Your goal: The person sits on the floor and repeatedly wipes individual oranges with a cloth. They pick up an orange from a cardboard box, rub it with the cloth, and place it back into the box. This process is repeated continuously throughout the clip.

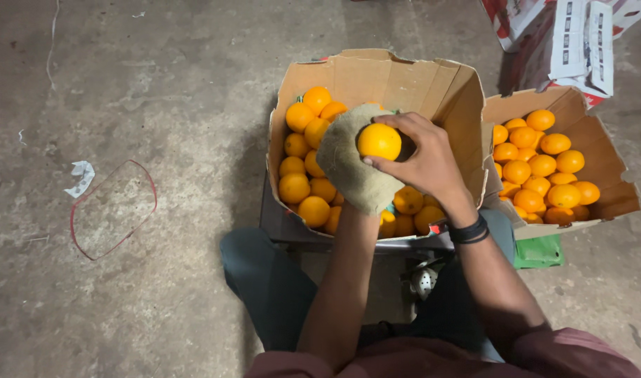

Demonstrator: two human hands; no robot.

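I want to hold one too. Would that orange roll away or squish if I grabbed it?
The orange looks round and smooth, so it would probably roll if set on the floor. It keeps its shape in the right hand, so it seems firm, not squishy. The cloth on the left hand droops, likely floppy.

The single camera sits on my head and looks steeply down past my knees at the concrete floor [124,84]. It is close above the open cardboard box [376,77], with a second box [600,150] at far right.
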